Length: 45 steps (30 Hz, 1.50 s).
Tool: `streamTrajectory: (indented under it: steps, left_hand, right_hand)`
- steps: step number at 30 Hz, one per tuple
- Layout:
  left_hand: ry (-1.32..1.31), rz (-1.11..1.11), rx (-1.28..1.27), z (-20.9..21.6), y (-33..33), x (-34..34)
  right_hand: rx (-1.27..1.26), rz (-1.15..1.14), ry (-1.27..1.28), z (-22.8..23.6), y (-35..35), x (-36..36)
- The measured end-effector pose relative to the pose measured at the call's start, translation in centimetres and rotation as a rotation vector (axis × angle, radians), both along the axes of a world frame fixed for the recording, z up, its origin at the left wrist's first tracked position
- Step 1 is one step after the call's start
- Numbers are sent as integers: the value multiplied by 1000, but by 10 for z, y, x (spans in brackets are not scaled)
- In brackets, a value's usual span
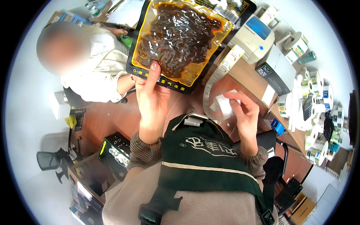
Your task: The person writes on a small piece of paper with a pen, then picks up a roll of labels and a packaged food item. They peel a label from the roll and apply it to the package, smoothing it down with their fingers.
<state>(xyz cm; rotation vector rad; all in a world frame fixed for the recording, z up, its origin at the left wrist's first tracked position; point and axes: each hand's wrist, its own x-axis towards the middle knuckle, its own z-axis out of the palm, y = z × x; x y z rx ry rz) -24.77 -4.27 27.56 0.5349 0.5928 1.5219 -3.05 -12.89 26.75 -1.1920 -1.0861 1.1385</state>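
My left hand [152, 98] grips the lower edge of a flat food pouch [180, 41], thumb on the front. The pouch has a black border and a yellow-edged clear window filled with glossy dark brown food; its top runs out of view. Apart from it on the right, my right hand [244, 111] pinches a small white label [224, 106] between thumb and fingers. Behind that hand, a long strip of printed labels [213, 77] curls down from a beige label printer [252, 39].
A wooden desk [245, 77] on the right bears the printer, a black device [273, 78] and several label rolls [317, 84]. Another person [99, 60] sits at the left. A black crate [114, 152] stands at lower left, beyond it an office chair [52, 161].
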Motion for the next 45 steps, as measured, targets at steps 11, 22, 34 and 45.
streamTrajectory:
  steps: [11,22,34,45]
  left_hand:
    - [-67,-242,9,-6,-14,42]
    - [-107,-353,27,-6,-20,61]
    - [372,-243,295,-7,-21,64]
    - [373,-132,340,-6,-12,64]
  right_hand:
    - [86,-203,158,29,23,-5]
    - [256,-332,236,27,28,8]
    - [311,-354,138,42,13,26]
    - [299,-323,127,48,8,16]
